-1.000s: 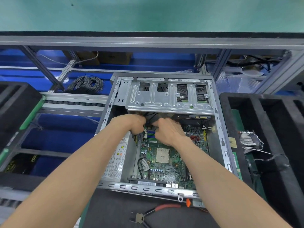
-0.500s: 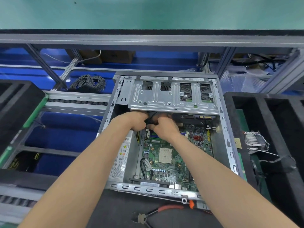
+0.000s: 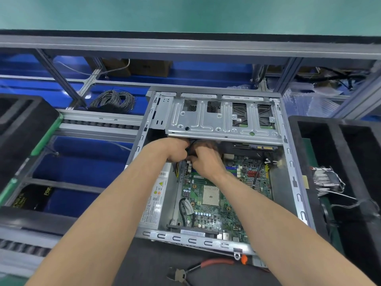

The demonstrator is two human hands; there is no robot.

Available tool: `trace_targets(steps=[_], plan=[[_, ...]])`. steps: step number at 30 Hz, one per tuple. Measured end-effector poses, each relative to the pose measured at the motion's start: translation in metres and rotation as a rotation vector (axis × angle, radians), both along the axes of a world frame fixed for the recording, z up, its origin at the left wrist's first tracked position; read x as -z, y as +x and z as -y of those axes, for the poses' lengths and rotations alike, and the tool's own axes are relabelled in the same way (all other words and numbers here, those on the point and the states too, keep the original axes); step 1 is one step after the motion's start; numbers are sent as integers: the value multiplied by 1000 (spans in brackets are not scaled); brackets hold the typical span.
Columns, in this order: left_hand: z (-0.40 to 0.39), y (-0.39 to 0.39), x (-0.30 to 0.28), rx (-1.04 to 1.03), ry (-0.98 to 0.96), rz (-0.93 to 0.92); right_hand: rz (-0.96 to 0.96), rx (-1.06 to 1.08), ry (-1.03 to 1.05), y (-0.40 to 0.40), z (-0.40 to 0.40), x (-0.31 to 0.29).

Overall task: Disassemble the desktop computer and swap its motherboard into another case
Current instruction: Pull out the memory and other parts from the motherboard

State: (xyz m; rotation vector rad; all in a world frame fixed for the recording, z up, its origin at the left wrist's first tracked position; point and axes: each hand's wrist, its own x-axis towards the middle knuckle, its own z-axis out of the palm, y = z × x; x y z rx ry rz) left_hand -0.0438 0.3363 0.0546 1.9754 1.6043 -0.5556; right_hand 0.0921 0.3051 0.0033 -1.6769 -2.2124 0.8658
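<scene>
Black cables (image 3: 190,144) amid curled fingers (image 3: 181,150)

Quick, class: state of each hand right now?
Left hand: curled, gripping black cables under the drive cage.
Right hand: curled around the same cables, above the motherboard.

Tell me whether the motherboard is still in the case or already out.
In. The motherboard lies flat inside the open case, and both hands, left hand and right hand, work at black cables at its far edge.

left grip (image 3: 177,150) curled | right grip (image 3: 203,159) curled | knuckles touching
</scene>
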Motion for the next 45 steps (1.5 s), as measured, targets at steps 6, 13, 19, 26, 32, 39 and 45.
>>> trace_targets(steps=[6,13,19,26,32,39,45], plan=[[1,1,-2,-9,15,12,33,-43,93,-2,6,-3],[1,2,-6,-49,-7,26,-134,67,-71,3,-1,-8],[1,4,-7,-59,-9,56,-154,350,-163,18,-7,-3],[2,6,-6,-81,17,47,-157,194,-166,10,-10,-8],[3,6,-6,-65,-55,-11,-6,124,-353,20,-10,-19],[4,8,-10,-60,-67,-20,51,-10,-280,21,-8,-22],[7,8,-14,-135,-52,117,218,-139,-154,37,3,-31]])
